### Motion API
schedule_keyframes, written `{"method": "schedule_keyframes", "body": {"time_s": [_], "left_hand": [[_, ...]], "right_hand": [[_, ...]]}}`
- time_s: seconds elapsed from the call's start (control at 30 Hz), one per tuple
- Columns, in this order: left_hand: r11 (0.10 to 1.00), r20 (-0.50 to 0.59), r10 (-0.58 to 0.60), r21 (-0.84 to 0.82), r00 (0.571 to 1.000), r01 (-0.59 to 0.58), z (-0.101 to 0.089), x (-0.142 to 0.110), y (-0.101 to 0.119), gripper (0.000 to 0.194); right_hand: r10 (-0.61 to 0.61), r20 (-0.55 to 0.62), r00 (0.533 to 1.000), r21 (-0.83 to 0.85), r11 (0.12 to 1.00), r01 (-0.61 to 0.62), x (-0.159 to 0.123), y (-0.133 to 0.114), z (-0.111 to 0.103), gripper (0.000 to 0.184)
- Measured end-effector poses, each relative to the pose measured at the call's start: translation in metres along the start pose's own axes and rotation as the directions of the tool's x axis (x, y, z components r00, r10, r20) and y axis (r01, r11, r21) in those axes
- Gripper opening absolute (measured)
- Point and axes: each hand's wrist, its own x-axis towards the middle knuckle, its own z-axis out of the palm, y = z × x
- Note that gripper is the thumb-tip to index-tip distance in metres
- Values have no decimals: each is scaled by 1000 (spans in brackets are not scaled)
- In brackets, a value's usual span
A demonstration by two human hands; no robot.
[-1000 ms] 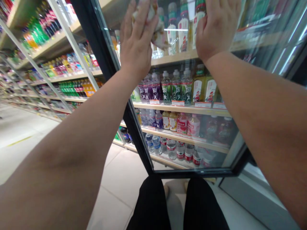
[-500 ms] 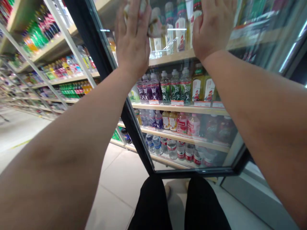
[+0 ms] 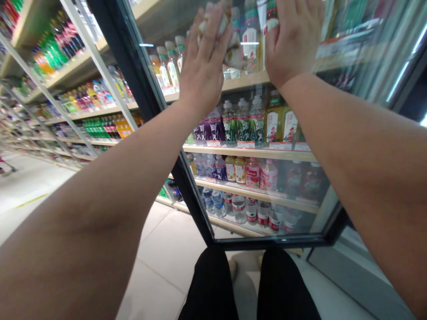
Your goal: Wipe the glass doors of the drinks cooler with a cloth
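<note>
The left hand is pressing a bunched cloth against the glass — loosely pinned, it could slip; the right hand is lying open beside it.

Door pane: clear glass, smooth, glossy, streaked with reflections. Door frame: dark, smooth, low sheen. Cloth under left fingers: soft fabric, matt, crumpled. Bottles below fingers: clear plastic, shiny. Floor tiles: pale, smooth, faint gloss. Trousers: black cloth, matt.
</note>
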Motion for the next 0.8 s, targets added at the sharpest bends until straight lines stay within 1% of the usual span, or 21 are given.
{"method": "schedule_keyframes", "body": {"time_s": [0.07, 0.1, 0.17, 0.23, 0.27, 0.33, 0.37, 0.43, 0.5, 0.57, 0.6, 0.63, 0.67, 0.7, 0.77, 0.8], "left_hand": [[996, 64, 75, -53, 995, -72, -4, 0, 11, 64], [993, 69, 101, -73, 992, -96, -7, 1, 16, 65], [993, 26, 94, -74, 995, -92, -11, 5, 23, 69], [998, -50, 32, -49, 998, -35, -8, 10, 27, 72], [999, -79, -3, -38, 997, 0, -5, 14, 29, 72], [999, -87, -47, -12, 995, 46, 4, 20, 34, 74], [999, -73, -51, 1, 996, 51, 7, 22, 36, 75], [1000, -37, -23, 19, 999, 24, 9, 25, 39, 81], [997, 5, 72, 20, 997, -72, 3, 25, 34, 87], [975, 60, 217, 33, 974, -219, -4, 23, 17, 91], [959, 75, 271, 66, 960, -276, -7, 21, 6, 93], [949, 54, 286, 125, 957, -291, -8, 19, -6, 90], [946, -9, 243, 222, 970, -235, -7, 18, -18, 76], [940, -129, 139, 329, 982, -90, -4, 15, -29, 63], [872, -227, -5, 475, 974, 115, 3, 11, -43, 54], [832, -246, -59, 524, 967, 184, 7, 9, -45, 53]], "right_hand": [[-49, -24, 998, 17, 999, 50, -2, 2, 2, 77], [-99, -40, 994, 15, 995, 100, -4, 3, 2, 72], [-224, -63, 972, -7, 974, 224, -9, 5, 2, 70], [-363, -70, 929, -36, 932, 361, -15, 5, 1, 73], [-435, -60, 898, -48, 900, 433, -18, 4, -1, 76], [-537, -12, 844, -54, 843, 535, -21, 2, -4, 83], [-558, 24, 829, -49, 828, 559, -22, 0, -5, 85], [-551, 81, 830, -34, 831, 555, -22, -4, -7, 80], [-534, 94, 840, -30, 842, 539, -22, -6, -7, 71], [-518, 54, 854, -45, 853, 520, -21, -5, -5, 61], [-499, 22, 866, -56, 865, 499, -21, -3, -3, 59], [-473, -16, 881, -66, 880, 471, -21, -1, -2, 59], [-437, -62, 897, -71, 899, 433, -20, 1, 0, 59], [-395, -109, 912, -67, 919, 389, -19, 4, 1, 60], [-295, -185, 937, -47, 955, 292, -18, 7, 3, 62], [-247, -211, 946, -42, 969, 244, -17, 8, 3, 61]]}}
